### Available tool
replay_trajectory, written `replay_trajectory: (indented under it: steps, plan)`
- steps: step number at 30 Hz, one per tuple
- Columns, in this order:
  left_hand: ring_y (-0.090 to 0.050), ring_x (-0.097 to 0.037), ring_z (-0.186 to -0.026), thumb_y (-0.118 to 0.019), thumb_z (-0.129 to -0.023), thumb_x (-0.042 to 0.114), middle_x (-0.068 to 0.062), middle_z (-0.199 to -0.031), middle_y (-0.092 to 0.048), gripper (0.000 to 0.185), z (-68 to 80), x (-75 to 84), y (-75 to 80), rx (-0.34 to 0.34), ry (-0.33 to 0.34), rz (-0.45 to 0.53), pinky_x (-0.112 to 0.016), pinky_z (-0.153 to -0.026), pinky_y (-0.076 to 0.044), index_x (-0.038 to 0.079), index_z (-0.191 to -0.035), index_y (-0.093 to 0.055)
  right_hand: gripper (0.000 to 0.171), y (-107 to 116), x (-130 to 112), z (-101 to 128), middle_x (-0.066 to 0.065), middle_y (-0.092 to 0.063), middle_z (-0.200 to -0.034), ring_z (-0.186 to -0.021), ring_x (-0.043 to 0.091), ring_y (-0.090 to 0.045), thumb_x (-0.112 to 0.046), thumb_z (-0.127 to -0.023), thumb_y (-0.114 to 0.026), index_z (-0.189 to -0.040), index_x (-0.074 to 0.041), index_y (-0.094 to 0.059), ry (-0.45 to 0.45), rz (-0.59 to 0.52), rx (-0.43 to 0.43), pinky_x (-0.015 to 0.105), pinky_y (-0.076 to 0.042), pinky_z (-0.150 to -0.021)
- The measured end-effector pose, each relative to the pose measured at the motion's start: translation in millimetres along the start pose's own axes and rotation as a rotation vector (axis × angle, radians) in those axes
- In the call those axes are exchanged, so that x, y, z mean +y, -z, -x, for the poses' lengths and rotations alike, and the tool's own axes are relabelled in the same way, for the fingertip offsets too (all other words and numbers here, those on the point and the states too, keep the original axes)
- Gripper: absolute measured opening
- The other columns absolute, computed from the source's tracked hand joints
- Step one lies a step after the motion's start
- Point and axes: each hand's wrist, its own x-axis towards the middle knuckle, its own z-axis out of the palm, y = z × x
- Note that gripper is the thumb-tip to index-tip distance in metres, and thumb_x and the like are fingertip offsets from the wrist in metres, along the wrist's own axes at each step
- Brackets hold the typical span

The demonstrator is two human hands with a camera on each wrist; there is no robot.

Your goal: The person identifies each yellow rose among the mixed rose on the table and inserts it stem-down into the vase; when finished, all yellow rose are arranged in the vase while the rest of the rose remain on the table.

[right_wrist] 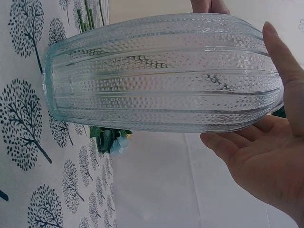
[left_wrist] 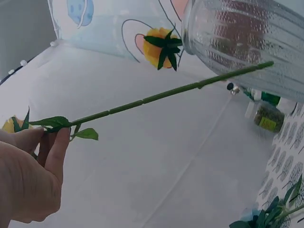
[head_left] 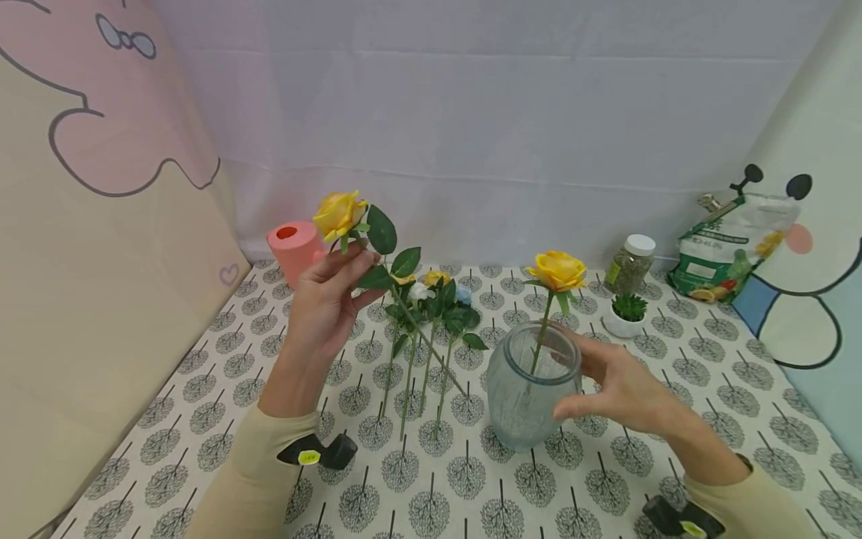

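Note:
My left hand [head_left: 330,296] pinches a yellow rose [head_left: 340,215] just below its bloom, among the green leaves. The bare stem [left_wrist: 152,98] slants down toward the vase, its end overlapping the glass in the left wrist view. A ribbed clear glass vase [head_left: 521,412] stands upright on the table, with another yellow rose [head_left: 557,271] inside it, the bloom above the rim. Around the vase's upper right side, my right hand [head_left: 622,385] holds it, thumb [right_wrist: 280,52] on one side and fingers on the other.
Several stemmed flowers [head_left: 431,314], yellow, white and blue, lie on the tree-print cloth [head_left: 384,486] between my hands. Behind stands a pink watering can [head_left: 296,251]. At back right are a small potted plant [head_left: 626,314], a white-lidded jar [head_left: 629,266] and a green-white bag [head_left: 730,243].

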Motion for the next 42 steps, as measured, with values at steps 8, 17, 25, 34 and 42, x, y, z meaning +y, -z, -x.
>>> replay_trajectory:
  steps: [8,17,25,34,42]
  plan:
    - [-0.072,-0.02,-0.082,-0.077,-0.083,-0.006,-0.012,-0.095,-0.071,0.015,13.3,10.6,-14.1,-0.021,-0.136,0.261,-0.034,-0.064,-0.062,0.004,-0.093,-0.08,0.096,-0.1,-0.2,0.7,0.022,-0.046,-0.148,-0.129,0.022,-0.054,0.003,-0.071,-0.086,-0.153,0.0,-0.035,-0.017,0.006,0.008,0.026,-0.045,-0.104]
    - [-0.068,-0.025,-0.086,-0.072,-0.086,-0.01,-0.014,-0.098,-0.066,0.014,26.3,15.9,-27.8,-0.004,-0.262,0.478,-0.039,-0.068,-0.062,-0.003,-0.097,-0.076,0.096,-0.1,0.3,0.1,0.024,-0.041,-0.152,-0.132,0.022,-0.051,0.003,-0.072,-0.086,-0.153,0.0,-0.035,-0.01,-0.001,0.005,0.023,-0.042,-0.105]
    - [-0.071,-0.023,-0.086,-0.067,-0.089,-0.012,-0.014,-0.095,-0.069,0.014,32.7,2.0,-35.0,-0.057,-0.287,0.408,-0.039,-0.072,-0.062,-0.003,-0.098,-0.074,0.095,-1.1,-0.2,0.1,0.024,-0.041,-0.151,-0.13,0.024,-0.052,0.003,-0.072,-0.086,-0.152,0.003,-0.034,-0.021,-0.013,-0.002,0.026,-0.044,-0.104]
    - [-0.068,-0.019,-0.091,-0.071,-0.09,-0.004,-0.007,-0.097,-0.071,0.017,39.6,-26.6,-45.4,-0.166,-0.279,0.212,-0.029,-0.071,-0.061,0.005,-0.103,-0.075,0.093,0.2,-1.2,0.9,0.025,-0.039,-0.152,-0.132,0.01,-0.049,0.003,-0.073,-0.085,-0.153,0.0,-0.037,-0.027,-0.002,0.0,0.022,-0.043,-0.104]
    - [-0.071,-0.021,-0.093,-0.078,-0.085,0.003,-0.006,-0.1,-0.069,0.02,44.2,-50.0,-50.8,-0.192,-0.283,0.077,-0.03,-0.087,-0.058,0.01,-0.103,-0.077,0.092,0.5,-0.6,0.5,0.026,-0.039,-0.152,-0.133,0.019,-0.049,0.001,-0.075,-0.085,-0.152,0.002,-0.036,-0.036,-0.007,-0.005,0.022,-0.043,-0.104]
